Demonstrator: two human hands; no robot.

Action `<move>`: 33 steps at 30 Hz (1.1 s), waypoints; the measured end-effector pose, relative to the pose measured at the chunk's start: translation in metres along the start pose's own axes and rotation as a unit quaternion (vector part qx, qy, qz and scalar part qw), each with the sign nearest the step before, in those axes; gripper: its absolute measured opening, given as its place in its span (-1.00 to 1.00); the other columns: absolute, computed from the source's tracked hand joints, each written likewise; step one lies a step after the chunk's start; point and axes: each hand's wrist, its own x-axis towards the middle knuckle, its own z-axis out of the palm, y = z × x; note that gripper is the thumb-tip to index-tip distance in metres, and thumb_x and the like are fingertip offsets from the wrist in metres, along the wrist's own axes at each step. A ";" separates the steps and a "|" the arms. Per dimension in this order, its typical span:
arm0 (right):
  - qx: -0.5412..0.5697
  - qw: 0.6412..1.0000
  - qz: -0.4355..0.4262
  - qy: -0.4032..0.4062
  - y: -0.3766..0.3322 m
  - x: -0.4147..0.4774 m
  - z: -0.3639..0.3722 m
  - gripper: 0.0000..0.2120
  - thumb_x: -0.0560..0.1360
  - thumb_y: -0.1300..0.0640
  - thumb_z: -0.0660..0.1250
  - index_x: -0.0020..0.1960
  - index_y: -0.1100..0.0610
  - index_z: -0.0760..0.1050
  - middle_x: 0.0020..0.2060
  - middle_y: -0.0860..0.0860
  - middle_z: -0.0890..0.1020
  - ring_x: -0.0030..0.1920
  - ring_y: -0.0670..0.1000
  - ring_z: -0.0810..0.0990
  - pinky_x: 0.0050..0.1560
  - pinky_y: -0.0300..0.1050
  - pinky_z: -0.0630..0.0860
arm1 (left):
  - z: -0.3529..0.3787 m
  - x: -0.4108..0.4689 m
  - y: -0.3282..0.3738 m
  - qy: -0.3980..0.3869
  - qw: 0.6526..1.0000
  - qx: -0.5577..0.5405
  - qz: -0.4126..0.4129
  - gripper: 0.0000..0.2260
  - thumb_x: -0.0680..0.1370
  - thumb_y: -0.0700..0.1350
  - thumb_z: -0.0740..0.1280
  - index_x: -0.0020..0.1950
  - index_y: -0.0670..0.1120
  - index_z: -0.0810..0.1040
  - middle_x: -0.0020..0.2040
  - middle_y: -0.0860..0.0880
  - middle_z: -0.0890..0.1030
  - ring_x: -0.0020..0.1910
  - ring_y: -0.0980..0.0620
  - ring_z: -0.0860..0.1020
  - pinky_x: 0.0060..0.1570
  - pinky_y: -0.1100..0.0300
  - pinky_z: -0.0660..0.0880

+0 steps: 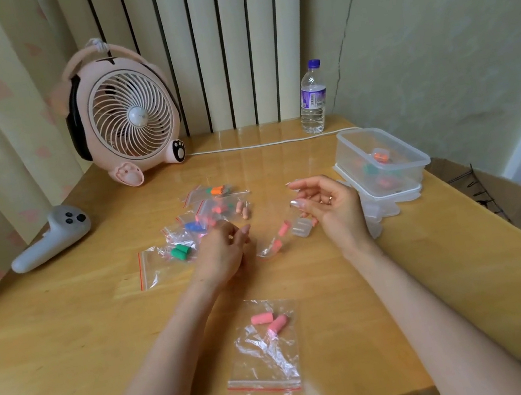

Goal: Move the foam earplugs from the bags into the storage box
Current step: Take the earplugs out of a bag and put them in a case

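Observation:
My right hand [334,208] pinches the top of a small clear bag [274,243] that holds pink earplugs [283,228]. The bag slants down to the table beside my left hand [226,250]. That hand's fingers are curled shut; I cannot tell whether it touches the bag. The open clear storage box [418,159] stands at the right, stacked on a lidded box, with orange, green and red earplugs inside. More bags of earplugs [210,215] lie behind my left hand. A zip bag with two pink earplugs [264,343] lies between my forearms.
A pink fan [126,116] and its white cord sit at the back, with a water bottle [312,101] at the back right. A white controller [51,241] lies at the left. An empty zip bag [149,267] and a small clear case [302,227] are near my hands.

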 end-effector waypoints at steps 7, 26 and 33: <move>0.015 1.000 -0.018 -0.001 -0.007 -0.002 0.001 -0.70 0.42 0.44 0.34 -0.07 0.05 0.60 -0.27 -0.06 0.56 -0.28 -0.11 0.49 -0.30 -0.37 0.43 | -0.003 -0.002 0.005 0.022 0.980 -0.151 0.127 -0.83 0.58 -0.01 0.22 -0.17 0.06 0.52 -0.23 0.10 0.54 -0.23 0.19 0.49 -0.14 0.26 0.40; -0.040 0.991 0.068 -0.112 -0.002 -0.004 0.005 -0.77 0.46 0.25 0.39 0.07 0.03 0.55 -0.18 -0.02 0.54 -0.31 -0.15 0.49 -0.35 -0.25 0.46 | 0.000 0.002 0.004 0.019 0.952 -0.290 0.098 -0.85 0.44 -0.16 0.41 -0.31 -0.14 0.54 -0.36 0.05 0.50 -0.34 0.14 0.40 -0.21 0.27 0.34; -0.261 0.964 0.043 -0.005 0.011 0.001 -0.003 -0.77 0.46 0.27 0.34 0.02 -0.01 0.59 -0.19 -0.10 0.60 -0.17 -0.08 0.53 -0.12 -0.22 0.44 | -0.004 0.003 0.004 0.089 0.959 -0.254 0.084 -0.87 0.51 -0.21 0.34 -0.22 -0.04 0.58 -0.36 0.03 0.53 -0.42 0.25 0.46 -0.30 0.31 0.42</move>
